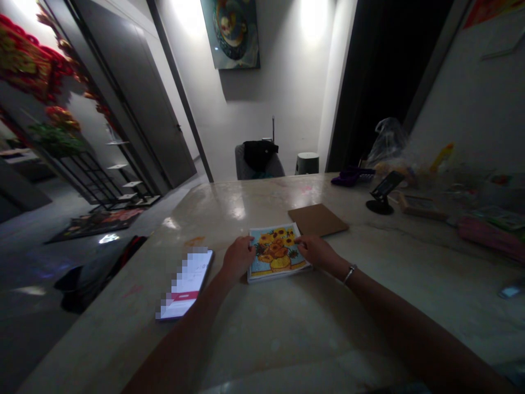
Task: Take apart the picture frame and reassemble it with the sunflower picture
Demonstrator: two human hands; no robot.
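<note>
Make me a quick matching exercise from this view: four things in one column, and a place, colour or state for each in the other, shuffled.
Column one:
1. sunflower picture
2. flat board
3. smartphone
4. bracelet

Column two:
A. around the right wrist
B. plain brown
C. between the left hand and the right hand
D. screen lit

Pairs: 1-C, 2-B, 3-D, 4-A

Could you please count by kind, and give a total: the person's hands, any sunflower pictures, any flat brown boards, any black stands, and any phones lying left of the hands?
Left hand and right hand: 2
Sunflower picture: 1
Flat brown board: 1
Black stand: 1
Phone left of the hands: 1
Total: 6
</note>
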